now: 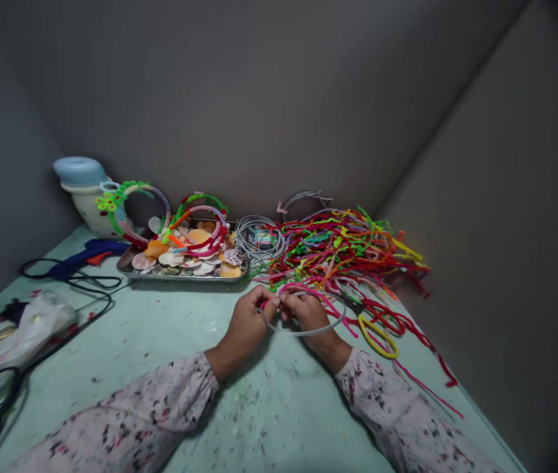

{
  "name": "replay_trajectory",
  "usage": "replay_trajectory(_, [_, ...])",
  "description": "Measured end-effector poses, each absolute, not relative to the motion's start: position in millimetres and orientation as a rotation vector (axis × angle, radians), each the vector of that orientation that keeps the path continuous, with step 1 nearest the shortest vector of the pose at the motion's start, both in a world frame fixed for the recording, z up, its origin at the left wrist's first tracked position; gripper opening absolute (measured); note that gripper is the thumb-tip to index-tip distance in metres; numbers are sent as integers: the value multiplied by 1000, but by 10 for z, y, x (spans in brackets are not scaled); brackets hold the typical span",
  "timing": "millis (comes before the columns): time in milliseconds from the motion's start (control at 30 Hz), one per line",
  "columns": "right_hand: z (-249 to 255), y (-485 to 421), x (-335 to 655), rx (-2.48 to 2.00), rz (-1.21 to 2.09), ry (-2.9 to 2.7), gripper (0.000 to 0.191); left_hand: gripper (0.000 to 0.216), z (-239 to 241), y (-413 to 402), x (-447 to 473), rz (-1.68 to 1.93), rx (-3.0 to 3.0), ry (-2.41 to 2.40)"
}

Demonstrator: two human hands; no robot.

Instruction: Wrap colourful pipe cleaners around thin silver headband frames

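Note:
Over the middle of the table, my left hand (251, 320) and my right hand (310, 315) meet with their fingertips close together. A thin grey wire hoop (303, 334) loops toward me from between them, and my left fingers pinch it. My right fingers are closed on a bright pink pipe cleaner (325, 299) where it meets the wire. Part of the pink strand trails off to the right. The exact spot where the two join is hidden behind my fingers. Close to my right hand lie yellow-handled scissors (378, 336).
A metal tray (185, 278) of seashells stands at the back, with fuzzy colourful hoops on it. Beside it are coiled grey wire (259, 238) and a heap of pipe cleaners (343, 246). A blue-lidded container (94, 203), black cord (106, 299) and plastic bag (27, 335) occupy the left.

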State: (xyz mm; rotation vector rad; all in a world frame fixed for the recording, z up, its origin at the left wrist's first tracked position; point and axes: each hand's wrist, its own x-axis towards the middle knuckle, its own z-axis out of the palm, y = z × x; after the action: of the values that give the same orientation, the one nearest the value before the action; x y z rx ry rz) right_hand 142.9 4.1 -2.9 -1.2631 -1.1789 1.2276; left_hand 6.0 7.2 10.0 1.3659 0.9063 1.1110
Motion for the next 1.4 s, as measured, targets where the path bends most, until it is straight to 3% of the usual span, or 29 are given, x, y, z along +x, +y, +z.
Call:
replay_trajectory(167, [-21, 88, 1392, -1150, 1226, -1109, 10, 18, 50, 75, 52, 1154, 1287, 999])
replay_trajectory(833, [57, -27, 1436, -1121, 1102, -1347, 16, 17, 28, 145, -32, 985, 1078, 865])
replay_trajectory(1400, [72, -78, 1408, -1002, 1181, -1256, 43, 16, -11, 143, -49, 990, 1092, 731])
